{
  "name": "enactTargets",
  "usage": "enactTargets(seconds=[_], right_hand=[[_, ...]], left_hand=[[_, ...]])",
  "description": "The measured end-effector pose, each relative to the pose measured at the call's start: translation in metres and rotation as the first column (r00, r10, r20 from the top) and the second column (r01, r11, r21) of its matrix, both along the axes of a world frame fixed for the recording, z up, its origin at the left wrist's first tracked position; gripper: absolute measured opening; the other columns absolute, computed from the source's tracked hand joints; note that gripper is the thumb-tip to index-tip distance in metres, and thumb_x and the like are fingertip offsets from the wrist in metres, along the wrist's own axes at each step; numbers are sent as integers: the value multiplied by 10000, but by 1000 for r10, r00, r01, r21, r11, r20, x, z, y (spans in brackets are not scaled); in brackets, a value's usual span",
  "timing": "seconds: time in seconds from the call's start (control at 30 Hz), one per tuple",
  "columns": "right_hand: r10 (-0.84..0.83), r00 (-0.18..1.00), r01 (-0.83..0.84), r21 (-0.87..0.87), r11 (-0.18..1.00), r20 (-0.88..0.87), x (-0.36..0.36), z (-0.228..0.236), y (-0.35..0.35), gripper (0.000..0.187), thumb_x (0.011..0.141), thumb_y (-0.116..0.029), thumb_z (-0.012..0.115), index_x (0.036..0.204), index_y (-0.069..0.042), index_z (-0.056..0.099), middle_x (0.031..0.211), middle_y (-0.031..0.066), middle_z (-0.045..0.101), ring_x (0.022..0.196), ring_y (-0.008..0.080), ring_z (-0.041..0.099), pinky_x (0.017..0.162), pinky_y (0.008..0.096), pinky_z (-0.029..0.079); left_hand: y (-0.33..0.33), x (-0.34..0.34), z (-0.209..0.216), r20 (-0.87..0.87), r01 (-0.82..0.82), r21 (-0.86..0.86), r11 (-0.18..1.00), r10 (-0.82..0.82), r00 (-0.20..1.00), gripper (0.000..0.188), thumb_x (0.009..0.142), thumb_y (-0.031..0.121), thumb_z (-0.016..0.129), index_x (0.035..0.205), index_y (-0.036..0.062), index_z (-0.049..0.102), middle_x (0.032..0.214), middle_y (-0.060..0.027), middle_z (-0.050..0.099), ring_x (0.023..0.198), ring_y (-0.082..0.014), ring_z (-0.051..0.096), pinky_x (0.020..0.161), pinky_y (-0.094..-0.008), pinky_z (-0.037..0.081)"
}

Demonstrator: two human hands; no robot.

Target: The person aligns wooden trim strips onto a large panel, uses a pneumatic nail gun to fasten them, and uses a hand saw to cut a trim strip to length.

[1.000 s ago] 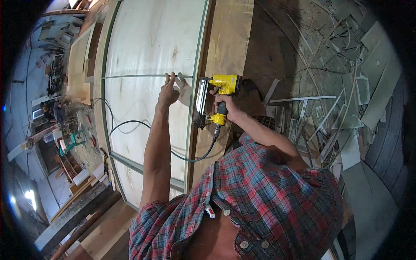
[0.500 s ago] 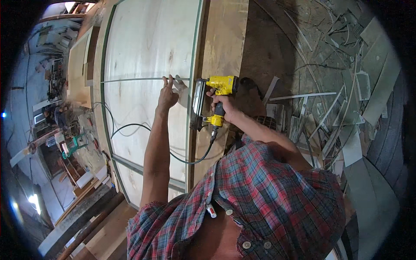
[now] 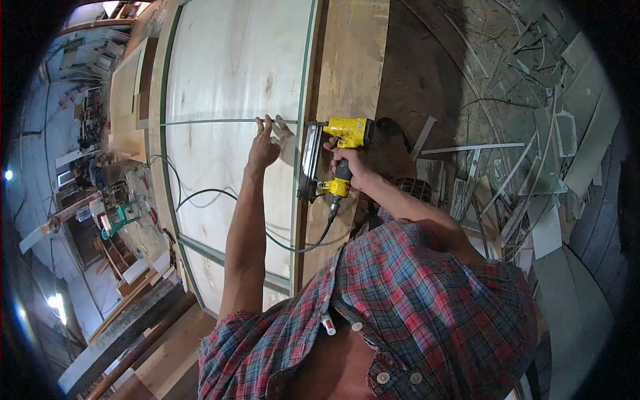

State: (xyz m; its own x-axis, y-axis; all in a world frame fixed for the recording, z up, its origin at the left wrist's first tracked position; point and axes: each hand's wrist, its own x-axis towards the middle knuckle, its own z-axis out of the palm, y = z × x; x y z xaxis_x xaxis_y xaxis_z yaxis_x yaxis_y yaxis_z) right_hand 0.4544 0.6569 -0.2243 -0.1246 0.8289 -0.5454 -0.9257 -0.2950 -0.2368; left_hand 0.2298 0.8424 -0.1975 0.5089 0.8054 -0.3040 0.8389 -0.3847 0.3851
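My right hand [image 3: 348, 162] is wrapped around the black grip of a yellow pneumatic nail gun [image 3: 348, 132]. The gun's nose lies at the green right edge of a pale wooden panel [image 3: 227, 73], close to the end of a thin grey-green strip [image 3: 207, 122]. That strip runs across the panel from one edge to the other. My left hand [image 3: 265, 147] is over the panel with two fingers stretched out, their tips at the strip near its right end. From the gun's handle, a dark air hose [image 3: 293, 250] loops over the panel.
A wooden board [image 3: 347, 67] runs along the panel's right side. Offcuts and thin strips [image 3: 527, 180] litter the floor at right. Lumber [image 3: 160, 340] lies at lower left. Farther left, another person [image 3: 98, 172] is near a green machine [image 3: 119, 220].
The whole view has shifted slightly, moving the scene a little to the right. Both hands, the nail gun and the strip keep nearly the same places relative to the panel.
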Motion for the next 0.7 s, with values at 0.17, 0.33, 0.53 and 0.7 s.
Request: enactTargets(seconds=[0.17,0.33,0.53,0.7], right_hand=[[-9,1000,10,-34,999,4,-1,0,3,298,741,-21,576,1027,-103,585,1014,43,690,574,116,522,540,285,470],[24,992,-22,-20,1000,121,-2,-4,4,301,767,-48,581,1061,-112,575,1004,22,649,596,118,535,551,309,472],[-47,996,48,-1,999,72,-6,-3,2,297,767,-73,587,1061,-114,578,930,2,639,594,114,516,531,290,454],[-75,996,77,-55,996,40,-9,-4,3,288,737,-42,589,1019,-103,578,1100,51,674,598,140,541,535,300,482]], left_hand=[[0,3,3,-25,13,38,999,-13,1000,917,692,-13,553,1508,14,138,1463,-437,115,1096,-528,540,884,-492,521],[0,8,6,-80,-40,9,999,41,996,925,688,13,571,1515,45,157,1488,-392,149,1122,-525,529,928,-491,502],[8,7,12,-172,-25,-13,1000,22,985,933,673,15,534,1528,109,171,1523,-324,174,1121,-542,524,942,-523,482],[9,6,15,-146,-29,-8,1000,27,989,912,679,11,520,1525,115,197,1513,-333,193,1131,-517,530,937,-514,489]])
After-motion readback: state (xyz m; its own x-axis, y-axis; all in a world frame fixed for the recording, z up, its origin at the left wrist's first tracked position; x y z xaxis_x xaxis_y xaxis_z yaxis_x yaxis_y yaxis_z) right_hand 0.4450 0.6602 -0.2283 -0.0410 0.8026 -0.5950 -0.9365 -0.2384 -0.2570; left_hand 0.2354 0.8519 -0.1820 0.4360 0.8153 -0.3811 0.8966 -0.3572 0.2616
